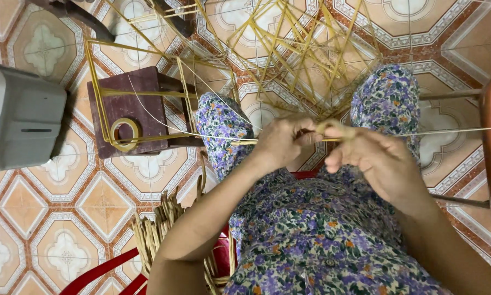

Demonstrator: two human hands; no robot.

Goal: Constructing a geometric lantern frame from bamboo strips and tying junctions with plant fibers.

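Here, at the centre of the frame, the left hand (pixel 281 143) and the right hand (pixel 374 164) are both pinched on a thin yellow strip (pixel 328 131), apparently binding a joint of the frame of yellow sticks (pixel 305 54); the next move probably needs a firm pull.

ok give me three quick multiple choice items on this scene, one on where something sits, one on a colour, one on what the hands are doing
1. Where does the tape roll lie?
A. on the small brown stool
B. on the floor tiles
C. on the person's lap

2. What colour is the frame of thin rods?
A. blue
B. yellow
C. black

3. What are the left hand and right hand doing?
A. resting flat on the knees
B. hanging empty
C. both pinching one thin strand

Answers: 1 A, the roll sits on the stool's top. 2 B, the rods are pale yellow. 3 C, both hands' fingers close on the strand between them.
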